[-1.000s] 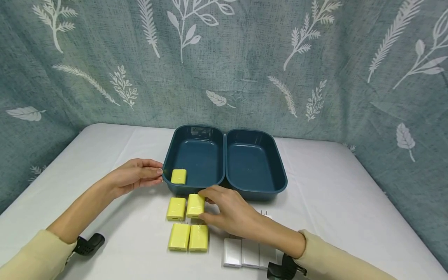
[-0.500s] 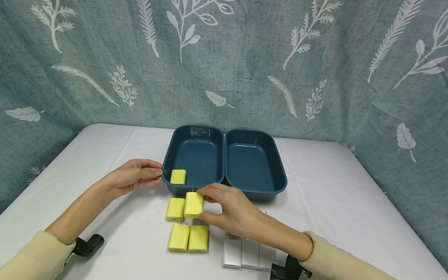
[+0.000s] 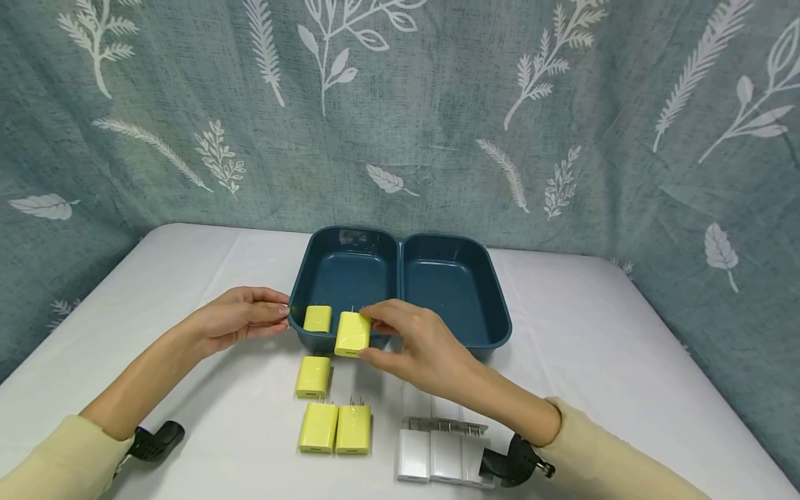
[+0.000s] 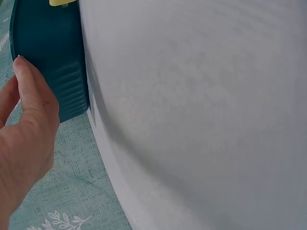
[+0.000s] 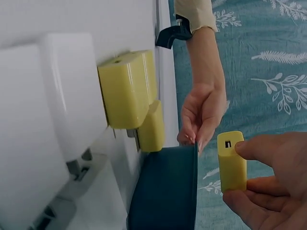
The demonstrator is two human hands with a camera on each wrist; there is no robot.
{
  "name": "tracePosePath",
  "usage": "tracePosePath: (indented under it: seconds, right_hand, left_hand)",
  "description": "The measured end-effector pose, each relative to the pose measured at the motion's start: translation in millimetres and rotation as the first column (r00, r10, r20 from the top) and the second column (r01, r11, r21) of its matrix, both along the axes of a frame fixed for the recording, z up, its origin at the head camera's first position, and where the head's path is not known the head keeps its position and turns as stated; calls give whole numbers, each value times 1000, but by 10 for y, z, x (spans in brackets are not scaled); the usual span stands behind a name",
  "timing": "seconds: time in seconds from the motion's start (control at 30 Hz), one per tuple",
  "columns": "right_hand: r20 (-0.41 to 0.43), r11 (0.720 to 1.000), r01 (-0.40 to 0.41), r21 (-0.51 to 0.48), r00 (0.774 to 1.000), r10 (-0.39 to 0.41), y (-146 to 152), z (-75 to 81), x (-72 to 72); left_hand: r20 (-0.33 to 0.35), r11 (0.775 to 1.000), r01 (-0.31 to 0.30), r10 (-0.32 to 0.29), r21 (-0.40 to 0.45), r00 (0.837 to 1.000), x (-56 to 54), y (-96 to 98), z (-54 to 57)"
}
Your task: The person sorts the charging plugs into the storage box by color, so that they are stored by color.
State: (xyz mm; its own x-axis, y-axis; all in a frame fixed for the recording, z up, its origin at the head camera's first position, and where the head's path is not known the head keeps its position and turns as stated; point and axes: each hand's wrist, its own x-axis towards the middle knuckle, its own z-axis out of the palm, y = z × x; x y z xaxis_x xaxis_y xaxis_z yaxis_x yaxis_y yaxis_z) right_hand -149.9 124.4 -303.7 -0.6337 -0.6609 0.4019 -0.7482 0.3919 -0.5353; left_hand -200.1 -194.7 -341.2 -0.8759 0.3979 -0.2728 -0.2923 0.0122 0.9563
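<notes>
At the bottom centre of the head view, a front row of three white chargers (image 3: pixel 414 455) lies on the white tablecloth (image 3: pixel 237 444), the third partly covered by a black wrist camera (image 3: pixel 519 462). At least two more white chargers (image 3: pixel 445 408) lie behind them, but the forearm hides that row, so its full count cannot be told. Left of these, a pair of yellow chargers (image 3: pixel 318 428) sits side by side with prongs pointing away, and a single yellow charger (image 3: pixel 312 377) lies just beyond. Higher up, the right hand (image 3: pixel 431 347) pinches a held yellow charger (image 3: pixel 353 335) narrowly between thumb and fingers, off the table and overlapping the left tray's near rim; whether it is past that rim is hard to judge. At centre left, the left hand (image 3: pixel 240 319) has its fingers extended, tips touching the left side of the left tray (image 3: pixel 356 278). That tray contains one yellow charger (image 3: pixel 317 319) in its near left corner, making five yellow in all. Beside it stands the right tray (image 3: pixel 446 298), its near left corner hidden by the right hand. Leaf-patterned cloth (image 3: pixel 437 160) fills the upper frame.
</notes>
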Motion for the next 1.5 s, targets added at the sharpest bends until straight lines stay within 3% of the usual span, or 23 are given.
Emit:
tracePosePath:
  seconds: [0.47, 0.87, 1.5]
  right_hand:
    - [-29, 994, 90, 55, 996, -89, -106, -20, -296]
    - [23, 974, 139, 180, 989, -145, -226, -104, -526]
    - [43, 945, 113, 307, 990, -133, -382, -215, -658]
  left_hand:
    - [-8, 1000, 1, -1, 1, 1000, 5, 9, -11]
    - [1, 1000, 2, -2, 2, 1000, 8, 8, -6]
    - [0, 1000, -1, 1, -8, 1000, 8, 15, 0]
